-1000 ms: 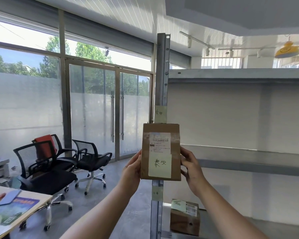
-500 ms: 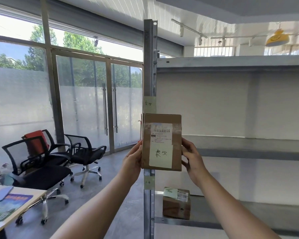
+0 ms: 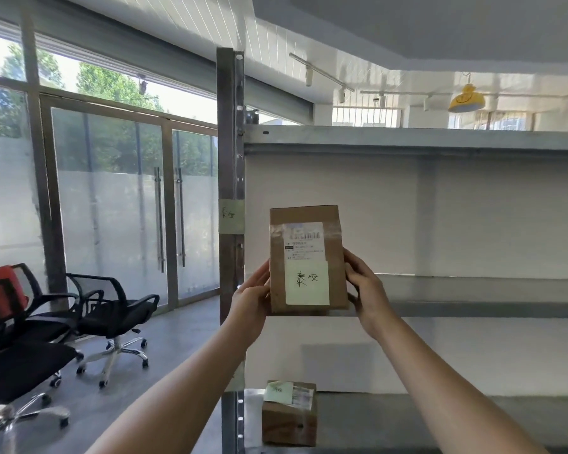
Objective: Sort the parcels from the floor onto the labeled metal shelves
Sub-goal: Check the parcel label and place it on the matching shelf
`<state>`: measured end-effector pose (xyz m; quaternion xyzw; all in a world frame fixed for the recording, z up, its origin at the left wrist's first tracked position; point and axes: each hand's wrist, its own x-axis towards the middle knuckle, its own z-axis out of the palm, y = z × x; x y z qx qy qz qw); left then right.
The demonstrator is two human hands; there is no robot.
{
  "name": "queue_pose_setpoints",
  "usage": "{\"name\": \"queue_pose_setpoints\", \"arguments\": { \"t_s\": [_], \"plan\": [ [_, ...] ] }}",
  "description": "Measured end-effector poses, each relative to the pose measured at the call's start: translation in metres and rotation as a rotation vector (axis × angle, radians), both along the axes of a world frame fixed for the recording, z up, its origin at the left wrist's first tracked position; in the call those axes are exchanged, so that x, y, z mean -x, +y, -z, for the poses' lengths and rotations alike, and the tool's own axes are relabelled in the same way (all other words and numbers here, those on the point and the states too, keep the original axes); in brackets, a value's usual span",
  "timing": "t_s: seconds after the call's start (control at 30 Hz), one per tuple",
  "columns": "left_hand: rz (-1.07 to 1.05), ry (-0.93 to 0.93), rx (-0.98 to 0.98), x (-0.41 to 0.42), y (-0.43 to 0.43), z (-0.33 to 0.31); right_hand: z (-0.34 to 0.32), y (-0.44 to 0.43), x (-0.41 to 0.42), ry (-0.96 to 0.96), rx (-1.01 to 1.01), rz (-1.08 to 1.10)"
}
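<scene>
Head view: left hand (image 3: 250, 299) and right hand (image 3: 368, 290) clamp the upright brown parcel (image 3: 307, 257) at its sides, before the middle metal shelf (image 3: 473, 290); post label (image 3: 231, 216) at nine o'clock.

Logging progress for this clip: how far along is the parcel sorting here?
Done: one brown box already sits on the lower shelf. In hand: the left hand and right hand hold a parcel upright by its side edges, beside the post label whose writing looks the same as its note. Left: setting it on the middle shelf. The floor pile is out of view, so the remainder is unknown.
</scene>
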<state>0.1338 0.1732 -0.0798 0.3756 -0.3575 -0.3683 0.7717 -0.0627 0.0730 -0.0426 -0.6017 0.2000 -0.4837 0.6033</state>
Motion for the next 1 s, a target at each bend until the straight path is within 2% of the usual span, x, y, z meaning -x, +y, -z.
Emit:
{"name": "queue_pose_setpoints", "arguments": {
  "t_s": [0.23, 0.53, 0.67, 1.0],
  "plan": [
    [0.023, -0.049, -0.069, -0.018, -0.044, 0.001, -0.006, -0.033, -0.006, 0.053, -0.063, 0.028],
    [-0.096, -0.051, -0.135, -0.035, -0.075, -0.011, -0.008, -0.079, -0.036, 0.149, -0.120, 0.040],
    [-0.085, -0.085, -0.190, -0.045, -0.088, -0.012, -0.005, -0.094, -0.048, 0.180, -0.166, 0.043],
    [-0.117, 0.044, -0.251, -0.054, -0.098, -0.006, 0.001, -0.113, -0.062, 0.248, -0.197, 0.079]
  ]
}}
